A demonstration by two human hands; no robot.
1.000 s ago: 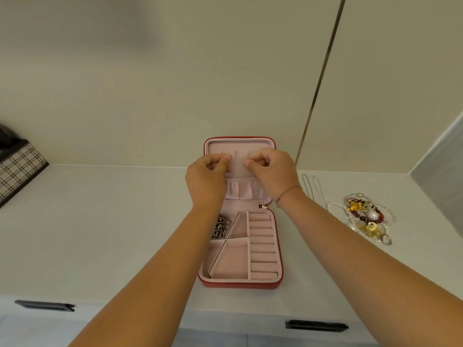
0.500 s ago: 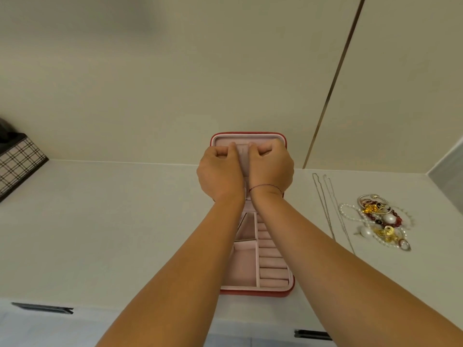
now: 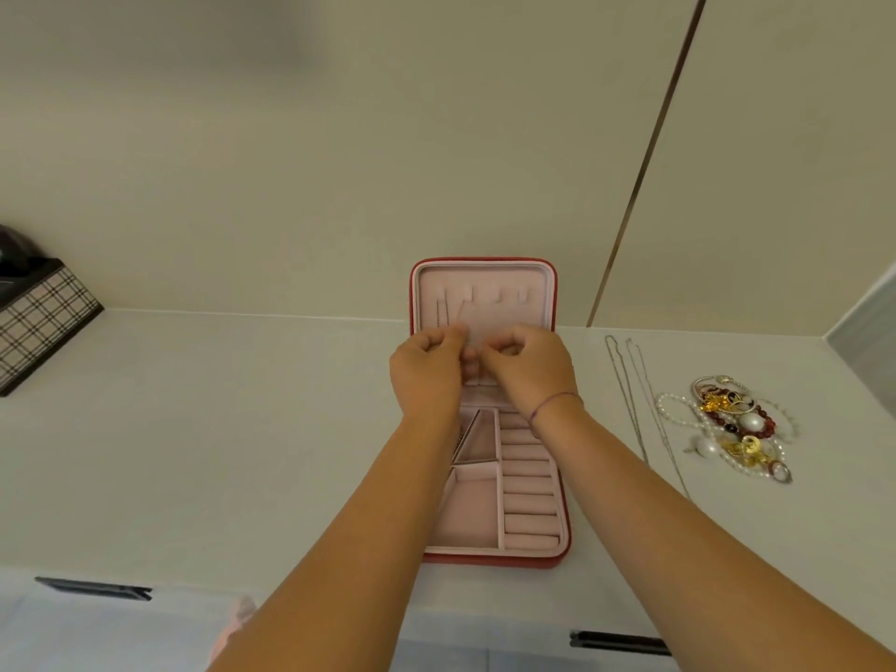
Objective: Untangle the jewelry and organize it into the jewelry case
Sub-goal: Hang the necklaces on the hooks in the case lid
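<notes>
Both hands are up at the open red zip-around jewelry case with the pink velvet lining [image 3: 488, 558], which sits on the white bench [image 3: 242, 429] with its lid standing upright against the wall. A thin silver chain [image 3: 458, 313] hangs from the little hooks inside that lid, toward the lid's left side. My left hand [image 3: 426, 375] is in front of the lower part of the lid, fingers curled in, thumb and forefinger pinching the bottom end of that chain. My right hand [image 3: 531, 375] is just beside it, fingers curled too, with the tips almost touching the left ones. Honestly I can't tell if they've got hold of the chain or not, it's too fine to see.

The case's bottom tray, with its ring rolls on the right and open compartments on the left, is partly under my forearms.

Right of the case, two long thin silver necklaces [image 3: 630, 405] lie stretched out side by side on the bench. Further right of the case is the tangled heap of pearls, red beads and gold bits [image 3: 732, 429]. Well off to the left of the case is a black-and-white plaid box [image 3: 43, 322].
</notes>
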